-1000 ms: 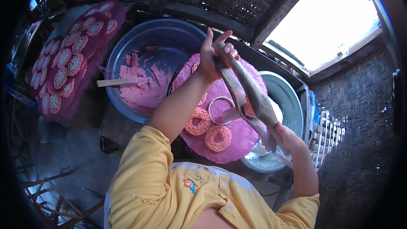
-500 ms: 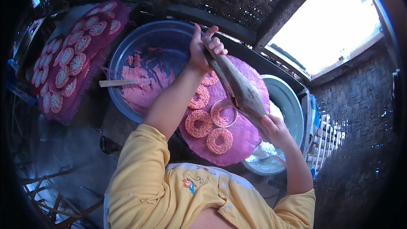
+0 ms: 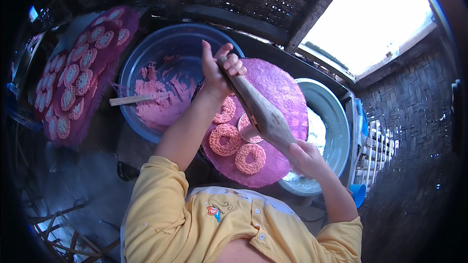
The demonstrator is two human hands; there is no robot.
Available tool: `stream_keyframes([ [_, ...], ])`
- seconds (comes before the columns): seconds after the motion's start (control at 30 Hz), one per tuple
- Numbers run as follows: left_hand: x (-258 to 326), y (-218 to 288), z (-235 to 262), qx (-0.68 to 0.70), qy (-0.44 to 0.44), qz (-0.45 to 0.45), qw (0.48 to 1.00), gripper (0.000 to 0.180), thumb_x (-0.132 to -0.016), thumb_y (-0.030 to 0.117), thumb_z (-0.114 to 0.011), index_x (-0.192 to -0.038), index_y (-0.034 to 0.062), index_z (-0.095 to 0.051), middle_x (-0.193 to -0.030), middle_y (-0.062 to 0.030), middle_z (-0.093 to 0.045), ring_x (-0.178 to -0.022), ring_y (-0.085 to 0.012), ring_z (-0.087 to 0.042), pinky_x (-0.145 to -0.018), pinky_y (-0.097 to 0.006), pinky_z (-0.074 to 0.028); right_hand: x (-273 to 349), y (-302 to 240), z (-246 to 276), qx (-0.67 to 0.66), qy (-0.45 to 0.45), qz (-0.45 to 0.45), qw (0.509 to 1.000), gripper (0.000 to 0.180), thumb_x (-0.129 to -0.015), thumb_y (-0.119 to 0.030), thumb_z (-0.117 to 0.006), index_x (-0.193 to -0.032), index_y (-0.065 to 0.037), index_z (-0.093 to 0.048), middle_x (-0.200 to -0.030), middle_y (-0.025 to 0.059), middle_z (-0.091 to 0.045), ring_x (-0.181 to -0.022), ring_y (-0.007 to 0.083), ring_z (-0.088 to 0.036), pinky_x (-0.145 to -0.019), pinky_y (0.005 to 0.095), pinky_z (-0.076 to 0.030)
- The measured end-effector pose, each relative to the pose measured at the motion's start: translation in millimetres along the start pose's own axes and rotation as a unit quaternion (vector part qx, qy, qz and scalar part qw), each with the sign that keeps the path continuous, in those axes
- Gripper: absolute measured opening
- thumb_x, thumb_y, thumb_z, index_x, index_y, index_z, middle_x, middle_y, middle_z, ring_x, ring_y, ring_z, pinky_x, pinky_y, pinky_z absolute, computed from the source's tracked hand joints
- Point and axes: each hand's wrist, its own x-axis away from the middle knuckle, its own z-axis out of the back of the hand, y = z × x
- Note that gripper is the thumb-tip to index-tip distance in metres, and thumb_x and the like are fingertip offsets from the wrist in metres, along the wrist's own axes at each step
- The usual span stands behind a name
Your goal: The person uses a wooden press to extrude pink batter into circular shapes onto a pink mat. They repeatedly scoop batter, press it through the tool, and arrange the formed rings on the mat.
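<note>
**Q:** Which items are largest?
**A:** The blue basin (image 3: 195, 39), containing pink paste (image 3: 163, 100), at the left. Next, the round purple cloth (image 3: 278, 83) in front of the yellow shirt (image 3: 229, 219). Next, the pale green basin (image 3: 337, 122), partly covered by the cloth's right side.

**Q:** Locate the wooden lever press and its long axis.
**A:** The wooden lever press (image 3: 263, 112) is above the cloth, between the hands. Its long axis runs diagonally, from far left to near right.

**Q:** State the condition of the hands.
**A:** The left hand (image 3: 217, 75) grips the far end: two digits extend, the others curl over the wood. The right hand (image 3: 311, 160) is closed around the near end, thumb on top, remaining fingers mostly hidden.

**Q:** Which items are smallest?
**A:** Three salmon-coloured strand rings (image 3: 241, 159) lie left of the press. The metal hoop (image 3: 252, 142) sits just beside them, about midway between the hands. Contact between hoop and press cannot be determined.
</note>
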Motion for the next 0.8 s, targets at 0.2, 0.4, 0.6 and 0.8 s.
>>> stream_keyframes([
  [0.2,14,26,-19,-0.152,-0.14,0.02,0.978,0.071,-0.088,0.064,-0.027,-0.125,0.0069,-0.046,-0.13,-0.0177,-0.044,-0.124,-0.0308,-0.038,-0.104,-0.046,-0.028,-19,-11,-10,-0.104,0.027,0.119,0.987,0.037,-0.089,-0.037,-0.052,-0.098,-0.001,-0.056,-0.067,-0.001,-0.052,-0.056,0.0033,-0.047,-0.048,0.0214,-0.036],
  [0.4,62,-7,13,-0.779,-0.055,0.016,0.625,0.054,-0.079,0.023,-0.063,-0.125,0.0032,-0.042,-0.128,-0.0115,-0.047,-0.118,-0.0286,-0.045,-0.101,-0.038,-0.033,-44,-30,-31,-0.106,-0.011,0.221,0.969,0.039,-0.091,-0.033,-0.051,-0.114,-0.003,-0.058,-0.082,0.0049,-0.061,-0.075,0.0123,-0.056,-0.065,0.0299,-0.045],
  [0.6,113,44,61,-0.919,-0.086,-0.297,0.244,0.071,-0.084,0.037,-0.057,-0.139,0.0066,-0.022,-0.139,-0.0072,-0.033,-0.127,-0.0222,-0.036,-0.106,-0.037,-0.027,-74,-11,-26,0.328,0.231,0.14,0.905,0.024,-0.078,-0.03,-0.066,-0.088,-0.009,-0.07,-0.08,0.0084,-0.062,-0.075,0.0246,-0.061,-0.071,0.0355,-0.048],
  [0.8,154,82,52,-0.888,-0.063,-0.42,0.177,0.05,-0.086,0.021,-0.056,-0.13,0.0076,-0.038,-0.119,-0.0073,-0.05,-0.108,-0.0186,-0.05,-0.097,-0.032,-0.039,-90,13,-32,0.359,0.25,0.089,0.895,0.023,-0.077,-0.03,-0.067,-0.078,-0.007,-0.07,-0.08,0.0066,-0.062,-0.079,0.0251,-0.061,-0.073,0.037,-0.048],
])
